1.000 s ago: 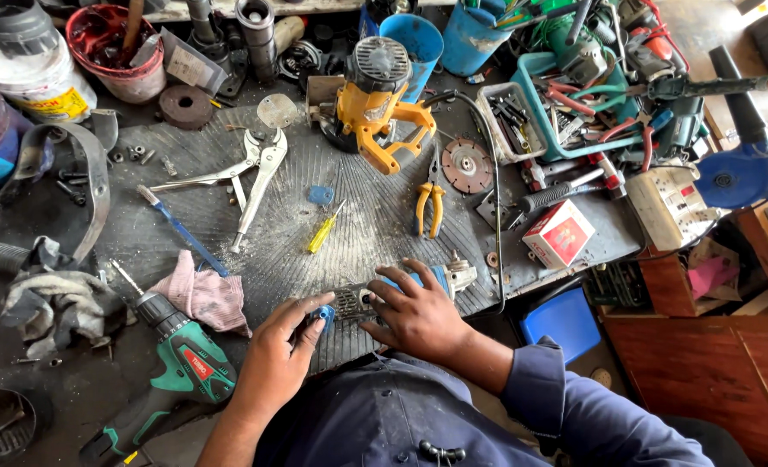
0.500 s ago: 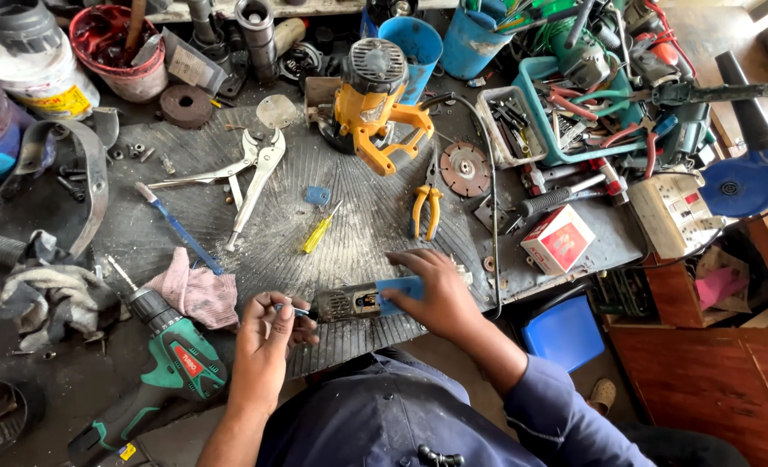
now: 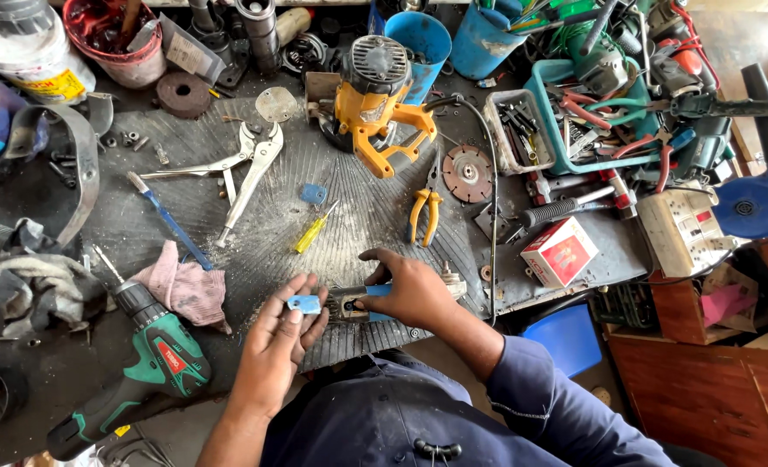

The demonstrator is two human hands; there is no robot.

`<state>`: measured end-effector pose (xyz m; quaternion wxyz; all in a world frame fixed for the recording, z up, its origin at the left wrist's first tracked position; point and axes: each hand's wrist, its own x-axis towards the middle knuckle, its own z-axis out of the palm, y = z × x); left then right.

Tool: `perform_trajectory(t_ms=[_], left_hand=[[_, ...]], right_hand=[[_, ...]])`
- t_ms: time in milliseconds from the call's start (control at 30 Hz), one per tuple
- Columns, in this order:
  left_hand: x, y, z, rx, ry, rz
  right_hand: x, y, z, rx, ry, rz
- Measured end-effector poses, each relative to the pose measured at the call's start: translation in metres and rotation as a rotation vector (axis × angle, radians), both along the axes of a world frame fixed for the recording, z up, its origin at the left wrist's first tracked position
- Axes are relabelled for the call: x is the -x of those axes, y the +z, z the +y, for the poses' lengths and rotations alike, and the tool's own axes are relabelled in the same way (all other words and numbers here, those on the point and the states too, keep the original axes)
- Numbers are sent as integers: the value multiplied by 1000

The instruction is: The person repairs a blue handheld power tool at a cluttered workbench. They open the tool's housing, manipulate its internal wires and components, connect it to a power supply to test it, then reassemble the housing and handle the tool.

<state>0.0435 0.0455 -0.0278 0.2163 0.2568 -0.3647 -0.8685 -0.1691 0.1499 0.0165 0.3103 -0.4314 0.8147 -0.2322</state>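
Grey ribbed workbench (image 3: 228,216), cluttered, dusted with pale filings. Green cordless drill (image 3: 142,363) at its near left edge, beside a pink rag (image 3: 185,285). Yellow router (image 3: 375,104) at the far centre; locking pliers (image 3: 237,169), yellow-handled pliers (image 3: 425,212), a yellow screwdriver (image 3: 313,232) between. Right hand (image 3: 414,290): fingers clamped over a small grey-and-blue tool body (image 3: 349,304), pinned to the bench's near edge. Left hand (image 3: 280,337): fingertips together, pinching a small blue part (image 3: 304,303) just beside the body's left end. Risk, as judged: the part is tiny and held by fingertips alone; a slip would likely drop it off the near edge or lose it among the clutter.
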Motion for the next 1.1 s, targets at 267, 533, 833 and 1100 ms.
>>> perform_trajectory(t_ms=[267,533,833,1100], left_hand=[[18,11,20,669,-197,-492],[38,20,17,946,-191,-469],[46,21,17,964,-309,-635],[57,25,28,1138,-318,-721]], right_hand=[[2,11,38,323,273,221],[11,4,59,416,278,287],[15,-8,66,447,269,289],[17,-8,65,448,259,285]])
